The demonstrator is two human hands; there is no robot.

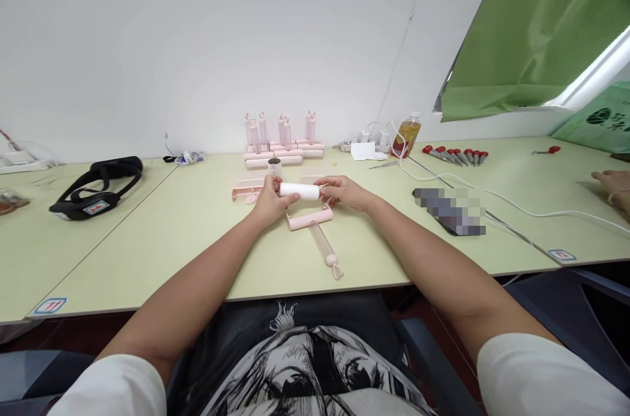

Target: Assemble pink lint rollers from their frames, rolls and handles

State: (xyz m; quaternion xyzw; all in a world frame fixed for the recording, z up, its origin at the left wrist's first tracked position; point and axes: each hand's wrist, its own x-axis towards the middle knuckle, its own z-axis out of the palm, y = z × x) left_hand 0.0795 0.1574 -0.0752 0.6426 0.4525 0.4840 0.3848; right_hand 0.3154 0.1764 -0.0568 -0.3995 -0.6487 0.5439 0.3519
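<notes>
Between my two hands is a white lint roller refill (300, 191), held level above the table. My left hand (272, 201) is closed around its left end, thumb along the front. At its right end the fingers of my right hand (343, 192) are closed in a pinch. Just below lies a pink lint roller body (309, 218), with a clear handle (322, 242) and a loop at its end pointing toward me. A pink cover piece (241, 193) rests left of my left hand. Behind that hand stands a small cup-like cylinder (274, 167), partly hidden.
Several pink lint rollers (273, 160) stand by the wall. On the right are a drink bottle (407, 134), red-handled tools (455, 155), a white cable (497, 191) and a blurred dark phone-like object (449, 211). A black headset (96, 189) lies left. Another person's hand (613, 183) shows far right.
</notes>
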